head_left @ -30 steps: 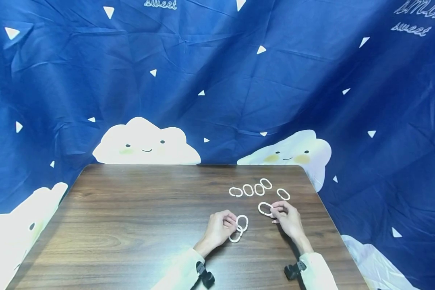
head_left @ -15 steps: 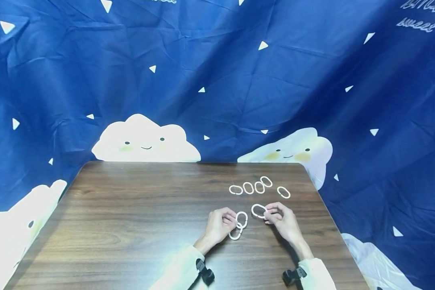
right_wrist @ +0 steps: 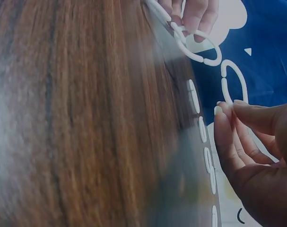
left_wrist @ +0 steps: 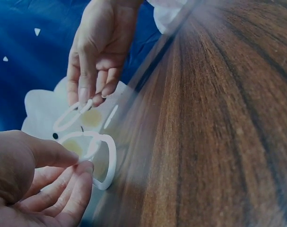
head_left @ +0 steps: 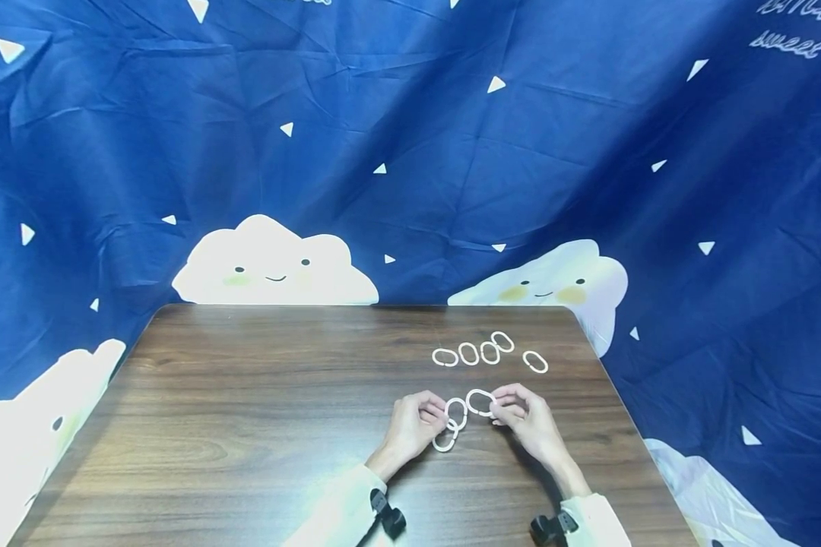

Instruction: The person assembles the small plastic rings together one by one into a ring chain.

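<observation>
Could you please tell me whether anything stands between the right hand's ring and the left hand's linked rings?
Nothing visible does. In the right wrist view, only a narrow gap shows between the ring in the right hand and the linked rings in the left hand; the loose rings lie farther back on the table.

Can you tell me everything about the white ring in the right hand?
The white ring is a thin, stretched oval with an open middle. It looks like smooth plastic and has a small break in its loop. The right hand pinches one end, holding it tilted above the wooden table. Its other end points toward the linked rings in the left hand. It isn't hooked on; I can't tell if they touch.
</observation>
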The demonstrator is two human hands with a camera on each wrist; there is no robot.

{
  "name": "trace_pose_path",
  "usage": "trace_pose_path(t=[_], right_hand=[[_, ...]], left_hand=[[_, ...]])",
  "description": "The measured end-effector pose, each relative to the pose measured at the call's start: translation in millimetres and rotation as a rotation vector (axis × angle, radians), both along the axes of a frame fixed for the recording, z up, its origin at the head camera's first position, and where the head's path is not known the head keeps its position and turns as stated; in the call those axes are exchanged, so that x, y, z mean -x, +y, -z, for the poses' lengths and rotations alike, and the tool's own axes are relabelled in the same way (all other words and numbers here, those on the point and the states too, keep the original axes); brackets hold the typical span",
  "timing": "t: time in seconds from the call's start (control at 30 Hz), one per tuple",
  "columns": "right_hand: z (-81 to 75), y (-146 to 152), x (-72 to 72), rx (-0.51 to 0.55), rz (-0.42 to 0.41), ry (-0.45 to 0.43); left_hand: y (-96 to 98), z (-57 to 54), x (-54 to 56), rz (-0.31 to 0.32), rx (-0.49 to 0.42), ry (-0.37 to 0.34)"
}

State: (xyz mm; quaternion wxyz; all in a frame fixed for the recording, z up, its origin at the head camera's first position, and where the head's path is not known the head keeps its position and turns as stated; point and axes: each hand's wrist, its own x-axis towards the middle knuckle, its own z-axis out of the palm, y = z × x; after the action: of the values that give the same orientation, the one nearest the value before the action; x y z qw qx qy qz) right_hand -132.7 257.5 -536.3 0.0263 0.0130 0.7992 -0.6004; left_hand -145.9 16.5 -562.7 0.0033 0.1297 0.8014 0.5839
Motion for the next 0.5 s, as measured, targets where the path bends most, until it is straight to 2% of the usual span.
trace_pose_path(t=[0.5], right_hand=[[1.3,-9.9,-6.2,0.049,-0.105,0.065]], left_hand=[[0.3,0.0,-1.8,-0.019,0.040,0.007]])
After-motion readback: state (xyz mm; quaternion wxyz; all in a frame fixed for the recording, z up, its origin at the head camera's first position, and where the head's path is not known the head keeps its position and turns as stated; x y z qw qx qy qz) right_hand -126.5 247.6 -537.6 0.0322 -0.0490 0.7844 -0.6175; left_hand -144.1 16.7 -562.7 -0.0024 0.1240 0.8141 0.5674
